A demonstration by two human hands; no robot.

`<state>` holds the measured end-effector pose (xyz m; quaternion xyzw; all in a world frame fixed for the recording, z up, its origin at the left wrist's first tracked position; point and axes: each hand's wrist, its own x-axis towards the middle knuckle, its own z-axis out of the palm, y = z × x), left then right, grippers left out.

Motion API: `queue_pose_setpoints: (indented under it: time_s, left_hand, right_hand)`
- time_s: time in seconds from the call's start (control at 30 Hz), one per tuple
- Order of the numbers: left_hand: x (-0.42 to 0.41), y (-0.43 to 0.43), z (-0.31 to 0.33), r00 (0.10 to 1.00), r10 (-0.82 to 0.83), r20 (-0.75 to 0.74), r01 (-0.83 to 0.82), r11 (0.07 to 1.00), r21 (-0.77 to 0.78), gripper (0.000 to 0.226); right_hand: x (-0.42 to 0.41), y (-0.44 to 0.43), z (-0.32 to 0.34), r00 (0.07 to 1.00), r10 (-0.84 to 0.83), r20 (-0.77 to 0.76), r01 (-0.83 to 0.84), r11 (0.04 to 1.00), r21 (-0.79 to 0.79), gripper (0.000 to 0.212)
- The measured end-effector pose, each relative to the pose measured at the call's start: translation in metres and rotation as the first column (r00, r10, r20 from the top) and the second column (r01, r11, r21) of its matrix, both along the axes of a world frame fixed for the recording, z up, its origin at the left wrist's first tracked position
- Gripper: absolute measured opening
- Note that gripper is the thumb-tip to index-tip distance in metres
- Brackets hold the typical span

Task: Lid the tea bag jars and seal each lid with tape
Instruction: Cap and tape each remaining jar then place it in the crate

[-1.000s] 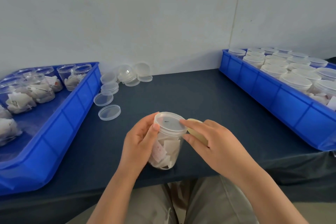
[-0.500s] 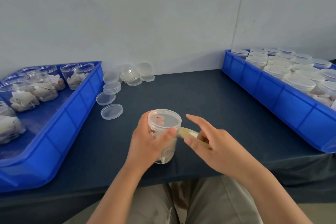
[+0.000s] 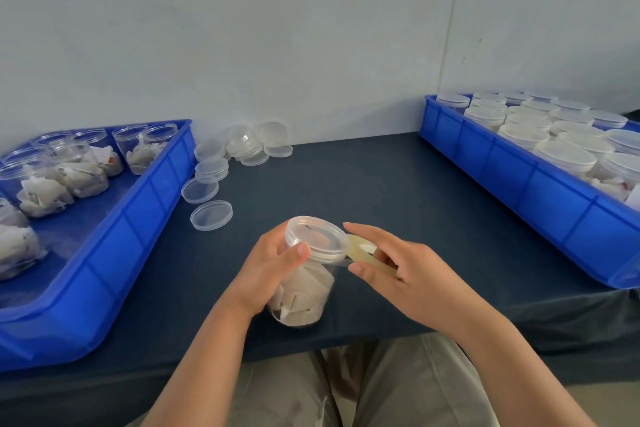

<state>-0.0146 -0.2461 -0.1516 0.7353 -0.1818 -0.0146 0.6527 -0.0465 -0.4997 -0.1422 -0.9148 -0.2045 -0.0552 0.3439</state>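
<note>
A clear jar filled with tea bags is tilted above the table's front edge, with a clear lid on its mouth. My left hand grips the jar, thumb pressed on the lid's rim. My right hand holds a yellowish tape roll just right of the lid. A strip of tape runs from the roll to the jar's rim.
Several loose clear lids lie on the dark table at the back left. A blue tray on the left holds several open jars of tea bags. On the right, another blue tray holds several lidded jars.
The jar has turned and tilted in my left hand, and my thumb has shifted along the lid's rim. The tape roll in my right hand has moved slightly away to the right.
</note>
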Motion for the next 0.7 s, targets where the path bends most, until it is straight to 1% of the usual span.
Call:
queue_pose_setpoints:
  time_s: [0.1, 0.17, 0.27, 0.33, 0.37, 0.4, 0.47, 0.5, 0.53, 0.57, 0.63, 0.67, 0.7]
  left_hand:
    - [0.005, 0.005, -0.006, 0.994, -0.113, -0.01, 0.113, 0.994, -0.01, 0.054]
    - [0.007, 0.006, -0.007, 0.987, -0.154, -0.05, 0.155, 0.988, 0.022, 0.051]
    - [0.01, 0.007, -0.011, 0.985, -0.141, -0.098, 0.147, 0.988, 0.053, 0.064]
    - [0.01, 0.006, -0.011, 0.996, -0.075, -0.045, 0.08, 0.992, 0.098, 0.074]
    - [0.008, 0.004, -0.009, 0.999, -0.03, 0.025, 0.027, 0.993, 0.117, 0.074]
    - [0.006, 0.003, -0.006, 0.993, 0.053, 0.107, -0.066, 0.99, 0.124, 0.07]
    - [-0.005, 0.003, 0.001, 0.947, 0.225, 0.23, -0.258, 0.957, 0.129, 0.055]
    - [-0.012, 0.001, 0.003, 0.934, 0.236, 0.266, -0.283, 0.947, 0.152, 0.051]
    - [-0.02, -0.003, 0.003, 0.935, 0.212, 0.283, -0.272, 0.943, 0.192, 0.053]
    - [-0.029, -0.008, 0.001, 0.939, 0.195, 0.282, -0.266, 0.933, 0.241, 0.061]
    - [-0.041, -0.019, -0.004, 0.917, 0.255, 0.308, -0.348, 0.889, 0.299, 0.087]
    - [-0.043, -0.024, -0.005, 0.895, 0.3, 0.329, -0.396, 0.875, 0.28, 0.088]
    - [-0.042, -0.026, -0.005, 0.881, 0.335, 0.334, -0.423, 0.875, 0.238, 0.082]
  right_hand:
    - [0.001, 0.0, -0.002, 1.0, -0.001, -0.028, 0.001, 1.0, 0.009, 0.06]
    - [0.001, 0.0, -0.002, 1.0, 0.011, -0.022, -0.011, 1.0, -0.003, 0.06]
    - [-0.005, 0.005, 0.001, 0.999, 0.02, 0.026, -0.019, 0.998, -0.056, 0.059]
    - [-0.007, 0.008, 0.001, 0.999, 0.002, 0.049, 0.001, 0.998, -0.061, 0.06]
    - [-0.008, 0.008, 0.001, 0.998, -0.018, 0.059, 0.022, 0.998, -0.061, 0.061]
    - [-0.009, 0.009, 0.002, 0.996, -0.043, 0.072, 0.048, 0.996, -0.071, 0.062]
    - [-0.009, 0.01, 0.003, 0.991, -0.087, 0.1, 0.097, 0.99, -0.107, 0.064]
    - [-0.011, 0.012, 0.005, 0.988, -0.101, 0.113, 0.114, 0.987, -0.116, 0.066]
    - [-0.013, 0.014, 0.006, 0.986, -0.108, 0.125, 0.123, 0.985, -0.118, 0.067]
    - [-0.016, 0.016, 0.008, 0.985, -0.109, 0.137, 0.127, 0.984, -0.127, 0.068]
    - [-0.022, 0.019, 0.01, 0.983, -0.102, 0.155, 0.13, 0.975, -0.18, 0.065]
    - [-0.023, 0.021, 0.01, 0.982, -0.104, 0.157, 0.134, 0.972, -0.192, 0.064]
    - [-0.024, 0.022, 0.01, 0.983, -0.105, 0.153, 0.132, 0.974, -0.182, 0.063]
